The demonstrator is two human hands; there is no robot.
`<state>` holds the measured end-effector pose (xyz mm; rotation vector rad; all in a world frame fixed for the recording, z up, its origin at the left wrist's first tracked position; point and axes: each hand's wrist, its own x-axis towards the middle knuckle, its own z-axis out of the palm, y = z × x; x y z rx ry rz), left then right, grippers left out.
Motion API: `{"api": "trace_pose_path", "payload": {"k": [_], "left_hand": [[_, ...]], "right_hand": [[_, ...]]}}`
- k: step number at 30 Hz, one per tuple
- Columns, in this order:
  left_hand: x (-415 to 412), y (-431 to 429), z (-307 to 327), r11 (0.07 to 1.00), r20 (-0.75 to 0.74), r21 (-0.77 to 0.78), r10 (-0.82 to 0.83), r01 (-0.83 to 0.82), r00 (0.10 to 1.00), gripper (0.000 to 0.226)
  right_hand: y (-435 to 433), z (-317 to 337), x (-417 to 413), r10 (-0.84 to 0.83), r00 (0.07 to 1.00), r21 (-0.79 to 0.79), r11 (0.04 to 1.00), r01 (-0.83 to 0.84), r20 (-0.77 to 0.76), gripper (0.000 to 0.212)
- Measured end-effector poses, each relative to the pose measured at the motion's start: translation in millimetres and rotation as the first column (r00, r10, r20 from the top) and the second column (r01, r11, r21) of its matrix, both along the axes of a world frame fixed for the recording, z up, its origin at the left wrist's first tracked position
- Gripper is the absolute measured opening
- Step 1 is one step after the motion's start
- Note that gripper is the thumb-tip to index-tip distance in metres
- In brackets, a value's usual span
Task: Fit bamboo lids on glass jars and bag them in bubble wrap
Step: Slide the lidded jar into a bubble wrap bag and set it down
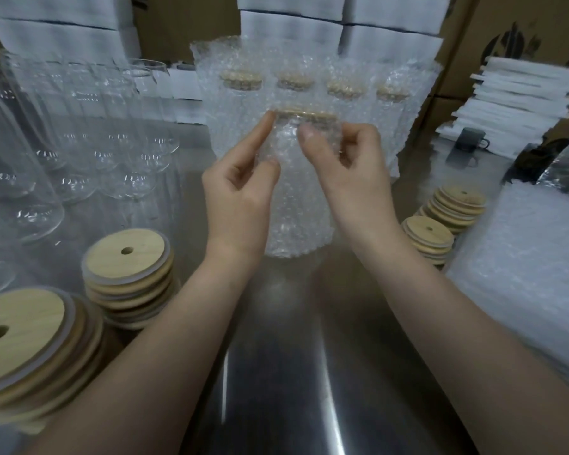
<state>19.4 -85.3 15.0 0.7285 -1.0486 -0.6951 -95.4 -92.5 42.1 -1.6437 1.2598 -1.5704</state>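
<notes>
A glass jar with a bamboo lid [304, 112] stands in the middle of the metal table inside a bubble wrap bag [298, 205]. My left hand [240, 188] pinches the bag's left side near the top, thumb and forefinger on the wrap. My right hand [345, 165] pinches the bag's right side just under the lid. Behind stand several bagged, lidded jars [316, 83] in a row. Bare glass jars [89, 133] fill the left side.
Stacks of bamboo lids with straw holes sit at the near left [23, 336], [128, 274] and at the right [440, 221]. A pile of bubble wrap bags [523, 274] lies at the right. Cardboard boxes, white foam sheets [519, 103] and a dark mug [472, 139] stand behind.
</notes>
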Motion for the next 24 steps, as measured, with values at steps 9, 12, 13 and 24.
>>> {"api": "trace_pose_path", "payload": {"k": [9,12,13,24], "left_hand": [[-0.8,-0.1,2.4,0.994,-0.319,0.032,-0.090,0.105,0.943,0.041],[0.6,-1.8,0.4,0.993,-0.330,0.018,-0.104,0.116,0.938,0.040],[1.6,-2.9,0.1,0.992,-0.330,0.018,-0.110,0.122,0.938,0.040],[-0.2,-6.1,-21.4,0.980,0.354,0.173,0.034,-0.101,0.935,0.026]], "right_hand": [[-7.9,0.0,16.4,0.029,1.000,0.128,0.991,-0.028,-0.007,0.090],[-10.9,0.0,17.5,0.016,0.999,0.109,0.994,-0.021,0.045,0.084],[-12.6,-0.4,17.8,0.016,0.997,0.109,0.994,-0.024,0.071,0.081],[-56.8,1.7,-7.7,-0.278,0.924,0.125,0.959,0.253,0.263,0.068]]}}
